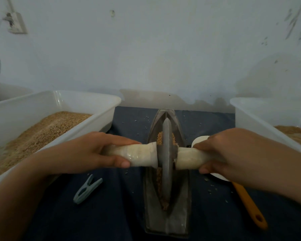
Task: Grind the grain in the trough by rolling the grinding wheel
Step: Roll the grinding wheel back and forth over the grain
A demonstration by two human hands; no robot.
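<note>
**Head view: grinding in hand, wheel mid-trough**

Head view, the only one: the grinding step is under way. The left hand (94, 150) is wrapped round the left end of the pale handle (139, 154), thumb below, fingers over the top; the right hand (228, 153) grips the right end the same way. Neither hand has a free finger. The grinding wheel (166, 153) stands upright on its edge in the groove of the trough (167, 218), about halfway along it, in the middle of the worktop (111, 214).

The next move, as I judge it, is a steady roll along the groove, both hands pressing evenly so the wheel stays upright and does not ride up the sloped sides.

The grain (160, 136) lies in the groove beyond and before the wheel: tan, coarse, seemingly still far from ground, though blur hides the detail. Stray kernels dot the dark cloth near the trough's far end.
</note>
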